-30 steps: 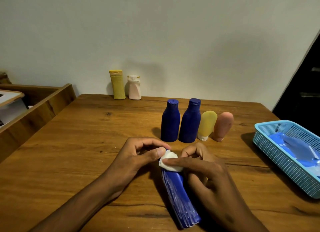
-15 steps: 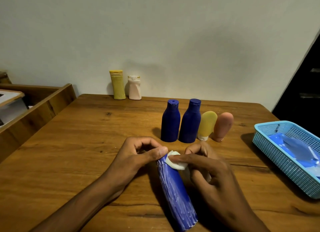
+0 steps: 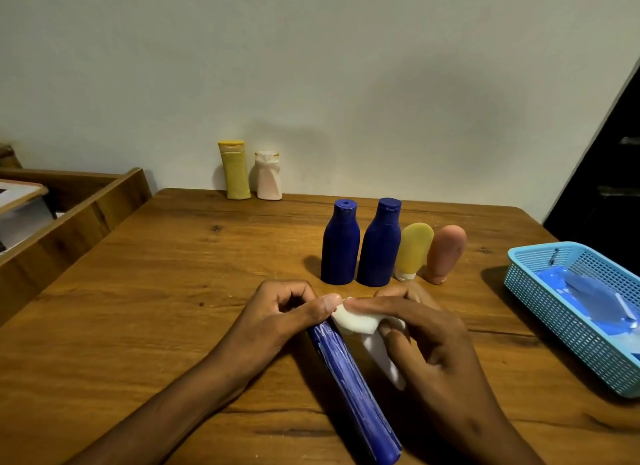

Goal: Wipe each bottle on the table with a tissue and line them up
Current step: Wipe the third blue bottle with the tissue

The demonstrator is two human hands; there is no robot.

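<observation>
The right hand pinches a white tissue at the streaked blue bottle, now tilted toward the left hand gripping its top; four wiped-looking bottles stand lined behind.

The tissue is white. The bottle under it is blue with pale streaks. Two dark blue bottles, a yellow tube and a salmon-pink tube stand on the brown wood-grained surface. The basket is light blue mesh.
</observation>
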